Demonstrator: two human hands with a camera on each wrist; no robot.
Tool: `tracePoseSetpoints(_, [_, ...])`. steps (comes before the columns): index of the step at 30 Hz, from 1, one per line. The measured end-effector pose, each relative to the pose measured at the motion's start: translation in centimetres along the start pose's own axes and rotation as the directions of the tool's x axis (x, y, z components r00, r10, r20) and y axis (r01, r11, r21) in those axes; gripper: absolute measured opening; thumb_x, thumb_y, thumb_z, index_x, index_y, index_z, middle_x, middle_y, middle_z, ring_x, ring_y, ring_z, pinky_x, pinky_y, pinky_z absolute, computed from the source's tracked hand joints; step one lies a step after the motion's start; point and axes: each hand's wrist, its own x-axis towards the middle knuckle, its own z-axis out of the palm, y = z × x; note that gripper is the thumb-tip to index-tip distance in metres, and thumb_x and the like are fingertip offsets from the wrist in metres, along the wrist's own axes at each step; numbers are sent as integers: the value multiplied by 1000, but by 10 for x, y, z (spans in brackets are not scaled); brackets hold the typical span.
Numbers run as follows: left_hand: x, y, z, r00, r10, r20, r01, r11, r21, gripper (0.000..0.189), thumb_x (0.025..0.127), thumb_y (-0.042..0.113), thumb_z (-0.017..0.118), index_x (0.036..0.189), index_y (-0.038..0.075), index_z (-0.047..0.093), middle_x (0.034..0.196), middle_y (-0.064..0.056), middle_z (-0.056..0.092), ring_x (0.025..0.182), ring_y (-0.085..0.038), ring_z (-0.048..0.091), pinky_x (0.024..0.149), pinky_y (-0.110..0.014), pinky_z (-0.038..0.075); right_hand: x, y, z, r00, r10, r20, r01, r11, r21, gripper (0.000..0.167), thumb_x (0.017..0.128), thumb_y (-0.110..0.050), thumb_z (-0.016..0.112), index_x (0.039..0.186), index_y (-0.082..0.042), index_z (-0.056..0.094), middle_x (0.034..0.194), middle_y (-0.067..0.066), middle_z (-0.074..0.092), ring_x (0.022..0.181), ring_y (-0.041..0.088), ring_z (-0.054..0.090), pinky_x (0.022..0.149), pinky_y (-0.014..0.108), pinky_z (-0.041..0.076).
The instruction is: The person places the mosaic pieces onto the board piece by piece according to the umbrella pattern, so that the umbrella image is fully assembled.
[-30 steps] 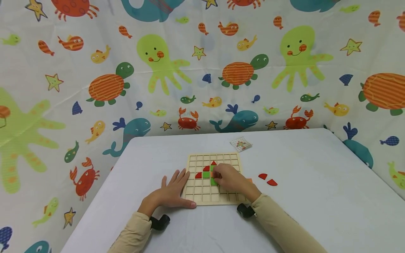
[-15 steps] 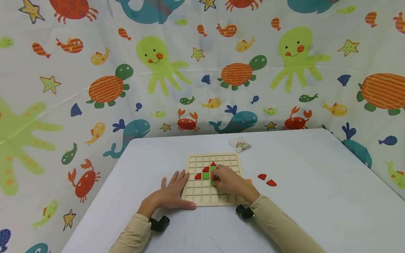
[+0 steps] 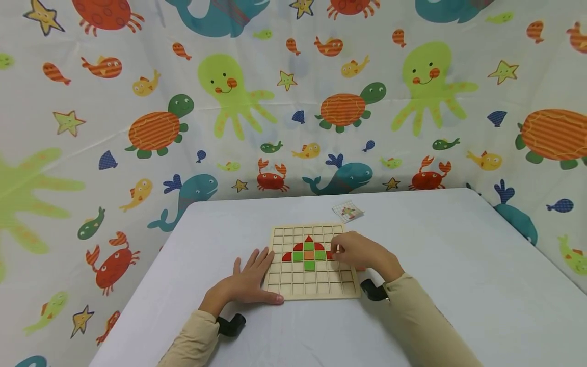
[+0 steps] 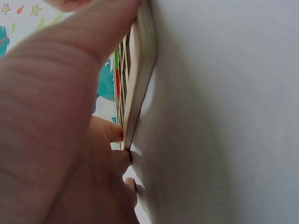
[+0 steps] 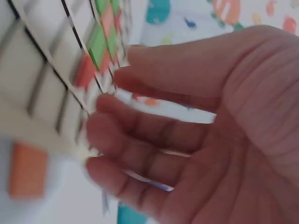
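My left hand [image 3: 249, 280] lies spread at the left side of a wooden grid board [image 3: 284, 290], its thumb at the near left corner and its fingertips along the left edge. Set in the grid is a symmetrical pattern: a red triangle [image 3: 309, 238] on top, green squares [image 3: 309, 265], an orange square [image 3: 309, 255] in the middle and red quarter-round pieces [image 3: 287, 256] at the sides. Over the board's right part hovers my right hand [image 3: 362, 251], fingers loosely bent, nothing visible between them. Its fingertips are close to the rightmost red piece [image 5: 85, 70].
An orange block [image 5: 28, 170] lies on the table beside the board's right edge, partly behind the right hand in the head view. A small printed pattern card [image 3: 348, 210] lies beyond the board's far right corner. A sea-animal curtain [image 3: 293, 102] hangs behind the table.
My right hand has moved right from the middle of the board, uncovering the orange square and the pattern's right side. It now covers the spot where two loose red pieces showed. The left hand stays.
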Motion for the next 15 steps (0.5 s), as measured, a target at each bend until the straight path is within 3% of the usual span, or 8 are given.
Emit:
tracePoseSetpoints(4, [-1, 1, -1, 1000, 1, 1, -1, 1000, -3, 127, 81, 66, 84, 171, 6, 20, 179, -17, 8, 163, -42, 0, 120, -75, -6, -13, 11, -17, 993, 111, 30, -110, 994, -9, 9, 102, -7, 71, 110, -3, 72, 93, 3, 67, 81, 19, 60, 74, 36, 56])
tracePoseSetpoints(8, [-3, 3, -2, 1000, 4, 0, -4, 1000, -15, 126, 81, 65, 84, 171, 6, 20, 178, -18, 8, 163, -42, 0, 120, -76, -6, -27, 21, -31, 973, 225, 58, -225, 974, -5, 11, 102, -7, 70, 112, -2, 69, 82, 7, 63, 66, 18, 57, 64, 33, 53])
tracePoseSetpoints(11, [-3, 3, -2, 1000, 3, -1, -3, 1000, -15, 125, 81, 65, 84, 171, 6, 20, 178, -18, 9, 163, -42, 0, 120, -76, -6, -34, 25, -38, 938, 330, 108, -333, 943, 5, 12, 100, -5, 68, 111, -2, 67, 75, 9, 61, 61, 20, 59, 64, 34, 54])
tracePoseSetpoints(15, [-4, 3, -2, 1000, 5, -3, -5, 1000, -17, 125, 81, 65, 84, 171, 6, 21, 178, -18, 9, 163, -42, 0, 120, -76, -6, -39, 26, -39, 883, 441, 162, -449, 893, 17, 17, 94, 0, 68, 110, -3, 67, 83, 12, 64, 71, 25, 65, 69, 37, 57])
